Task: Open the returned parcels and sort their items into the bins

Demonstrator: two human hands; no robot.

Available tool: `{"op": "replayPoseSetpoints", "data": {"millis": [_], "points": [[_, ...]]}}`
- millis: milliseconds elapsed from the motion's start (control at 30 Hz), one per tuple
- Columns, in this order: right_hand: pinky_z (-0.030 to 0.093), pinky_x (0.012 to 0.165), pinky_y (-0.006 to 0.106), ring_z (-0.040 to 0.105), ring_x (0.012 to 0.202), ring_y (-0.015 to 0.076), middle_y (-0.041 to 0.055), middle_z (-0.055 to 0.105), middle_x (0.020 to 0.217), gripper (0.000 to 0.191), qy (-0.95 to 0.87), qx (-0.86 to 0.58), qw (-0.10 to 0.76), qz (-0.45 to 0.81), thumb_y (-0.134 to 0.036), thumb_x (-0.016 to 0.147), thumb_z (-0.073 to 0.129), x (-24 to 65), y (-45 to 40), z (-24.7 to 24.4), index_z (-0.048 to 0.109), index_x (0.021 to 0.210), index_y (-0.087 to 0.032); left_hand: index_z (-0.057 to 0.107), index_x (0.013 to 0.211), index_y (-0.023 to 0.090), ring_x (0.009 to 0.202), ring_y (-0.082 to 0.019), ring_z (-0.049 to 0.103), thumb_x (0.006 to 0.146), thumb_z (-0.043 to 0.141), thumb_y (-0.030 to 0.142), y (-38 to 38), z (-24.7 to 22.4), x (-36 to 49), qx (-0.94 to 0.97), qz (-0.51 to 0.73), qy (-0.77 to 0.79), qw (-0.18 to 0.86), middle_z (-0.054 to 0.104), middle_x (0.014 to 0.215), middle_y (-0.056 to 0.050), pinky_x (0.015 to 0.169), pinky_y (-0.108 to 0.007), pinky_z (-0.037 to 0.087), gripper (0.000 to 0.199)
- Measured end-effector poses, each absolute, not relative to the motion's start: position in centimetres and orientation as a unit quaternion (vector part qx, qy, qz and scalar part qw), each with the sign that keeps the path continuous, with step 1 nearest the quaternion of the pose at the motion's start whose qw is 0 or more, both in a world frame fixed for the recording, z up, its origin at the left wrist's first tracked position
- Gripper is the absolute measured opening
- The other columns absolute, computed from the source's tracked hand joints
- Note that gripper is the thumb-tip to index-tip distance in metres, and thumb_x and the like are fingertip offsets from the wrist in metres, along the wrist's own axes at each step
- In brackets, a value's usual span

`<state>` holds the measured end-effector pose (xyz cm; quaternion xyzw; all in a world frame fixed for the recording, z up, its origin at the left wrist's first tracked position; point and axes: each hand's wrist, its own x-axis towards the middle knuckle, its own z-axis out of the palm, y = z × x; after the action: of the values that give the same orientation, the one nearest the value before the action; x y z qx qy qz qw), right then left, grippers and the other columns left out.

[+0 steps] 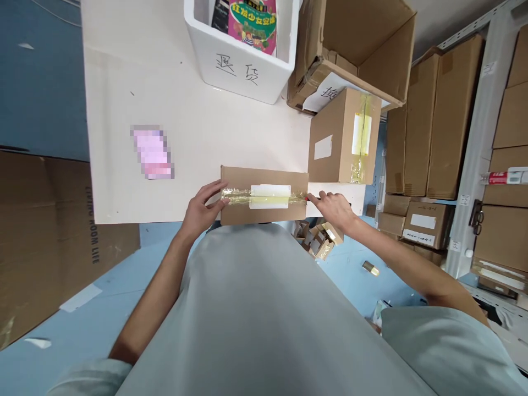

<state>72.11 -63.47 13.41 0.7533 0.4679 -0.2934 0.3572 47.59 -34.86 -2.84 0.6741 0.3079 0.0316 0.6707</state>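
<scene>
A flat cardboard box (pixel 264 216) lies at the table's front edge, close against my body. Clear tape runs along its top, over a white label (pixel 270 190). My left hand (pixel 202 209) grips the left end of this box, thumb and fingers on the top near the tape. At the opposite end, my right hand (pixel 333 209) is closed around a slim black-and-red tool, mostly hidden by the fingers. Its red tip (pixel 306 198) touches or nearly touches the right edge of the box, by the tape end.
A taped carton (pixel 325 129) stands right of the box. Behind are a white foam bin (pixel 243 82) with printed packs and an open carton (pixel 385 69). A blurred pink item (pixel 152 151) lies on the white table (pixel 111 99). Shelved cartons (pixel 454 121) line the right.
</scene>
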Motion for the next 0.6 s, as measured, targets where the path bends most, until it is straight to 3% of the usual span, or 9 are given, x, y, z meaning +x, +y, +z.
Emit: {"op": "replayPoseSetpoints", "data": {"millis": [133, 333, 500, 600], "points": [[0.038, 0.071, 0.033, 0.075, 0.096, 0.0252, 0.0155, 0.075, 0.120, 0.053, 0.456, 0.781, 0.319, -0.282, -0.009, 0.112, 0.041, 73.6, -67.3, 11.4, 0.052, 0.161, -0.026, 0.073, 0.145, 0.029, 0.152, -0.037, 0.059, 0.090, 0.080, 0.069, -34.9, -2.8, 47.9, 0.684, 0.032, 0.310, 0.660, 0.058, 0.166, -0.011, 0.120, -0.052, 0.060, 0.068], [0.041, 0.074, 0.031, 0.072, 0.099, 0.0241, 0.0105, 0.077, 0.120, 0.046, 0.455, 0.834, 0.165, -0.264, -0.040, 0.122, 0.034, 75.5, -71.3, 6.3, 0.063, 0.156, -0.030, 0.073, 0.141, 0.025, 0.150, -0.034, 0.062, 0.086, 0.083, 0.070, -34.9, -2.1, 48.5, 0.685, 0.025, 0.327, 0.650, 0.064, 0.161, -0.012, 0.132, -0.053, 0.047, 0.072], [0.048, 0.095, 0.031, 0.070, 0.111, 0.0251, 0.0123, 0.077, 0.122, 0.045, 0.434, 0.858, -0.005, -0.274, -0.035, 0.121, 0.034, 75.0, -73.0, 2.0, 0.066, 0.150, -0.022, 0.070, 0.144, 0.023, 0.149, -0.037, 0.063, 0.077, 0.091, 0.073, -34.9, -1.3, 49.0, 0.669, -0.003, 0.361, 0.649, 0.064, 0.162, -0.013, 0.129, -0.056, 0.050, 0.086], [0.050, 0.103, 0.033, 0.068, 0.115, 0.0254, 0.0150, 0.075, 0.128, 0.044, 0.401, 0.866, -0.092, -0.284, -0.033, 0.120, 0.032, 73.8, -73.3, -0.4, 0.064, 0.148, -0.019, 0.073, 0.140, 0.029, 0.148, -0.036, 0.063, 0.072, 0.093, 0.076, -34.9, -1.2, 49.0, 0.665, -0.010, 0.375, 0.646, 0.067, 0.160, -0.007, 0.130, -0.059, 0.049, 0.086]]}}
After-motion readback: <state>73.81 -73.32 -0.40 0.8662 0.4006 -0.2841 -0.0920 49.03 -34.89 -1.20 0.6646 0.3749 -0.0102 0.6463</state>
